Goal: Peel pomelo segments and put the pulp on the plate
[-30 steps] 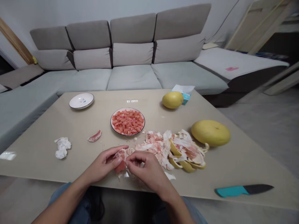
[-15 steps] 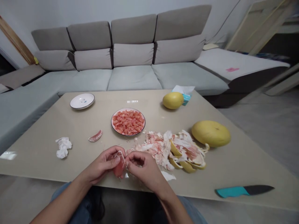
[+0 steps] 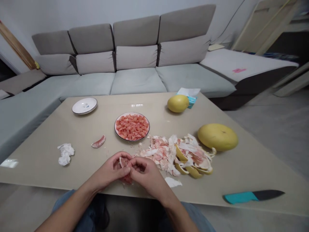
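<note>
Both hands meet over the near edge of the beige table (image 3: 36,154), closed on one pink pomelo segment (image 3: 123,162). My left hand (image 3: 109,170) grips it from the left, and my right hand (image 3: 145,175) pinches it from the right. Most of the segment is hidden by my fingers. Just right of my hands lies a heap of peel and white membrane scraps (image 3: 180,156). Behind them stands a plate of pink pomelo pieces (image 3: 132,126). A loose pink segment (image 3: 98,141) lies to the left.
A knife with a teal handle (image 3: 253,195) lies at the near right. Two whole yellow pomelos (image 3: 218,137) (image 3: 178,103), a tissue pack (image 3: 191,95), an empty white plate (image 3: 84,105) and a crumpled tissue (image 3: 64,153) are on the table. A grey sofa (image 3: 137,64) stands behind.
My hands have drawn closer together around the segment and cover more of it now. Nothing else on the table has moved.
</note>
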`<state>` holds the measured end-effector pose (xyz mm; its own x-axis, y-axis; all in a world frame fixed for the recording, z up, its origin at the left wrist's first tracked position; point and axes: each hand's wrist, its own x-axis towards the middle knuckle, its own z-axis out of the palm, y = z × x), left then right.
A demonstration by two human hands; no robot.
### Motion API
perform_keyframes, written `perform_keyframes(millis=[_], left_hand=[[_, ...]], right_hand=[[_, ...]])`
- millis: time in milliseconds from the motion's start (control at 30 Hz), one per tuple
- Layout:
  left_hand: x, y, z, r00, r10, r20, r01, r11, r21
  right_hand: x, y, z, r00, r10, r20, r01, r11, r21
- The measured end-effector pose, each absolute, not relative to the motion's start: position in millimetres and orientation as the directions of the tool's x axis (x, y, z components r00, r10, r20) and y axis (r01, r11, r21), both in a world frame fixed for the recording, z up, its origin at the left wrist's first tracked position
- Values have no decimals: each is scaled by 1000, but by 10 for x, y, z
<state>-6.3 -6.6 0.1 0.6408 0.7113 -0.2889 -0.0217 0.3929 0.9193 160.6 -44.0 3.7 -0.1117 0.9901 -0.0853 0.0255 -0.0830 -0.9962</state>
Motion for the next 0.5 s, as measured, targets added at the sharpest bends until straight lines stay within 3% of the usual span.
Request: perform_keyframes(millis=[167, 400, 500], left_hand=[[-103, -41, 81, 610, 747, -264, -43, 365, 930], [-171, -4, 111, 533, 810, -242, -80, 334, 939], [-197, -5, 87, 483, 845, -232, -63, 297, 953]], right_hand=[[1614, -415, 0, -71, 982, -178, -130, -186, -974], [1601, -360, -98, -138, 948, -288, -401, -319, -859], [1616, -366, -77, -159, 952, -262, -370, -304, -878]])
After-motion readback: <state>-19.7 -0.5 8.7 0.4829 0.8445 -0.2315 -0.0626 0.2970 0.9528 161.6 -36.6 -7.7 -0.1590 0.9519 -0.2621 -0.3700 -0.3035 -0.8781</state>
